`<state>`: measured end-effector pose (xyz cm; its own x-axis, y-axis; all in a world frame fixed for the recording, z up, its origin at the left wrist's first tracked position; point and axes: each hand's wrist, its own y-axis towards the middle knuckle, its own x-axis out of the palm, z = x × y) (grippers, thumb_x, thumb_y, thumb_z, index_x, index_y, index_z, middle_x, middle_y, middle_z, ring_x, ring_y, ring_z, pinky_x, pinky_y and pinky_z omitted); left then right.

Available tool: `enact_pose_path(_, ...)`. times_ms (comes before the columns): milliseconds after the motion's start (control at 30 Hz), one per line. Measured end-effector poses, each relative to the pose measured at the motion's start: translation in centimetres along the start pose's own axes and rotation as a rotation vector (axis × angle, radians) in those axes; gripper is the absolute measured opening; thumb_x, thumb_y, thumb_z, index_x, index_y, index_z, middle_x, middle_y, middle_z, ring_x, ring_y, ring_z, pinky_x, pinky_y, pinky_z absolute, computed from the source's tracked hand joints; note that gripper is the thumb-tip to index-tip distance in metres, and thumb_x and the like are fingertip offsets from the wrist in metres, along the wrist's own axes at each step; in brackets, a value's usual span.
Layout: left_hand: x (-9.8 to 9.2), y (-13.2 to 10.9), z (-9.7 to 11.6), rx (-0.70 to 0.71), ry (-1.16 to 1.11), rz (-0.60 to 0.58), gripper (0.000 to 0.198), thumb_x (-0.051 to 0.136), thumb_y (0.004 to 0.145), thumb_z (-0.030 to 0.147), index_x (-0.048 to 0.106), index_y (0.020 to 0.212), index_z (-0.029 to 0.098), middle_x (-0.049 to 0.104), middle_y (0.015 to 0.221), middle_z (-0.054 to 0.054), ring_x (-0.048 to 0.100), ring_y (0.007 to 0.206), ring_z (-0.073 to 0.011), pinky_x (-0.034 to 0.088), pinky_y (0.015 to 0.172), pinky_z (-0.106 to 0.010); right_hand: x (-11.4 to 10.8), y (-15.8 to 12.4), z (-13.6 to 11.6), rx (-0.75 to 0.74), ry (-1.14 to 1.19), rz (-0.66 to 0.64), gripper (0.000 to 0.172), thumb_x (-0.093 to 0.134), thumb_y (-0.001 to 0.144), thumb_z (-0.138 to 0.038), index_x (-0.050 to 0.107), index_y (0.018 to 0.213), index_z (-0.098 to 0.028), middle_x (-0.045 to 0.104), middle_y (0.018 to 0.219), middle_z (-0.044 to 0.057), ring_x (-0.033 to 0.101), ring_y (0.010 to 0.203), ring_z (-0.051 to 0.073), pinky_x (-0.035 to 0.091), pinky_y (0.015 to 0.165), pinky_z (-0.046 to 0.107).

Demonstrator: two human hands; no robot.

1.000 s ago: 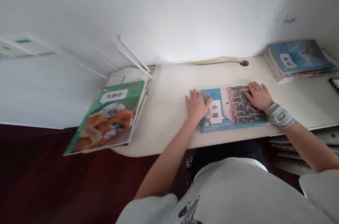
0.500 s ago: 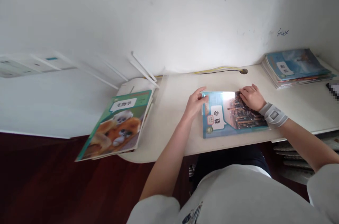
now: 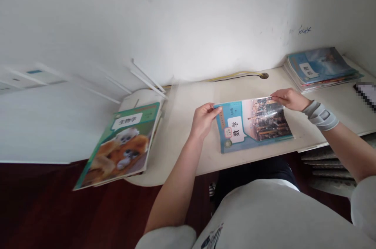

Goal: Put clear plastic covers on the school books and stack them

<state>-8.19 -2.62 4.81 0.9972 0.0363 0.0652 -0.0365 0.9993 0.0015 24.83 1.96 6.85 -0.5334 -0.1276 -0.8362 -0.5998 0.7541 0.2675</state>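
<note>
Both arms [image 3: 179, 176] reach over the near edge of the desk [image 3: 173, 143]; left hand [image 3: 203, 120] and right hand [image 3: 290, 99] pinch between thumb and fingers.

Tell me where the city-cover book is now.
In the head view, the city-cover book is right of centre, held along its far edge by the left hand and right hand, left of the book stack.

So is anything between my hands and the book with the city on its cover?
No, nothing visible: the left hand grips the city-cover book at its far left corner, and the right hand holds it near the far right corner.
</note>
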Motion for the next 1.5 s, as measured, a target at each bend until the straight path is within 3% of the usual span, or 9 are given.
enact_pose_path(167, 0.2, 0.5, 0.5, -0.046, -0.169, 0.041, 0.030, 0.079, 0.053, 0.034, 0.055, 0.059, 0.017, 0.060, 0.061, 0.002, 0.055, 0.056, -0.0102, 0.042, 0.057, -0.023, -1.3, 0.0, 1.2, 0.257, 0.387, 0.089, 0.041, 0.060, 0.073, -0.058, 0.063, 0.069, -0.017, 0.056, 0.058, -0.001, 0.046, 0.054, 0.011, 0.035, 0.053, 0.025)
enact_pose_path(367, 1.1, 2.4, -1.6, -0.156, 0.020, 0.114, 0.034, 0.068, 0.054, 0.046, 0.048, 0.061, 0.018, 0.056, 0.057, 0.001, 0.055, 0.054, -0.0134, 0.044, 0.056, -0.027, 2.8, 0.7, 3.7, 0.551, 0.742, 0.258, 0.046, 0.069, 0.055, -0.062, 0.053, 0.058, -0.019, 0.049, 0.051, -0.004, 0.043, 0.051, 0.010, 0.035, 0.049, 0.025)
enact_pose_path(533, 0.7, 3.9, -3.7, -0.141, 0.334, 0.196, 0.028, 0.067, 0.054, 0.039, 0.047, 0.057, 0.020, 0.047, 0.049, 0.005, 0.049, 0.053, -0.0137, 0.038, 0.054, -0.025, 4.2, 1.1, 5.1, 0.749, 0.348, 0.107, 0.042, 0.059, 0.066, -0.059, 0.052, 0.053, -0.019, 0.040, 0.041, -0.005, 0.039, 0.043, 0.010, 0.030, 0.045, 0.025)
enact_pose_path(667, -0.2, 4.6, -3.4, -0.146, 0.584, 0.193, 0.025, 0.073, 0.052, 0.029, 0.049, 0.051, 0.021, 0.051, 0.051, 0.001, 0.056, 0.070, -0.0218, 0.040, 0.063, -0.028, 3.7, 1.3, 4.9, 0.688, -0.232, -0.038, 0.043, 0.052, 0.075, -0.056, 0.060, 0.058, -0.017, 0.059, 0.057, 0.004, 0.054, 0.058, 0.017, 0.037, 0.055, 0.028)
enact_pose_path(767, 0.4, 4.4, -2.6, -0.059, 0.915, 0.190, 0.018, 0.070, 0.063, 0.029, 0.060, 0.073, 0.020, 0.064, 0.075, -0.008, 0.059, 0.090, -0.0293, 0.042, 0.075, -0.036, 3.9, 1.5, 3.6, 0.669, -0.477, 0.043, 0.040, 0.054, 0.078, -0.052, 0.066, 0.091, -0.016, 0.067, 0.087, 0.012, 0.059, 0.076, 0.023, 0.041, 0.064, 0.032)
enact_pose_path(900, 4.1, 3.4, -2.4, 0.301, 1.334, -0.048, 0.034, 0.048, 0.082, 0.016, 0.054, 0.115, 0.015, 0.056, 0.122, -0.018, 0.051, 0.113, -0.0306, 0.039, 0.092, -0.043, 5.7, 2.4, 0.5, 0.238, -0.587, 0.030, 0.030, 0.046, 0.086, -0.022, 0.060, 0.112, -0.015, 0.060, 0.117, 0.017, 0.055, 0.104, 0.028, 0.038, 0.085, 0.039)
enact_pose_path(1000, 7.5, 2.9, -3.0, 0.391, 1.347, -0.283, 0.037, 0.036, 0.089, 0.016, 0.052, 0.122, 0.014, 0.052, 0.131, -0.016, 0.047, 0.120, -0.0288, 0.034, 0.100, -0.046, 7.5, 3.6, -2.0, 0.060, -0.546, -0.131, 0.030, 0.039, 0.089, -0.017, 0.058, 0.111, -0.014, 0.060, 0.118, 0.016, 0.054, 0.107, 0.026, 0.034, 0.091, 0.040)
enact_pose_path(1100, 9.1, 2.7, -3.6, 0.377, 1.348, -0.314, 0.037, 0.032, 0.092, 0.018, 0.053, 0.121, 0.013, 0.055, 0.127, -0.016, 0.049, 0.118, -0.0293, 0.030, 0.101, -0.050, 8.5, 4.5, -3.5, 0.084, -0.540, -0.203, 0.029, 0.036, 0.091, -0.017, 0.057, 0.110, -0.012, 0.064, 0.110, 0.015, 0.058, 0.100, 0.024, 0.037, 0.087, 0.037)
enact_pose_path(1500, 7.2, 2.0, -5.3, 0.384, 1.258, -0.277, 0.044, 0.031, 0.093, 0.027, 0.044, 0.133, 0.012, 0.047, 0.137, -0.015, 0.038, 0.129, -0.0281, 0.019, 0.110, -0.048, 9.2, 2.4, -1.7, 0.118, -0.450, -0.029, 0.040, 0.032, 0.094, -0.027, 0.054, 0.121, -0.008, 0.059, 0.119, 0.017, 0.052, 0.109, 0.026, 0.035, 0.097, 0.039)
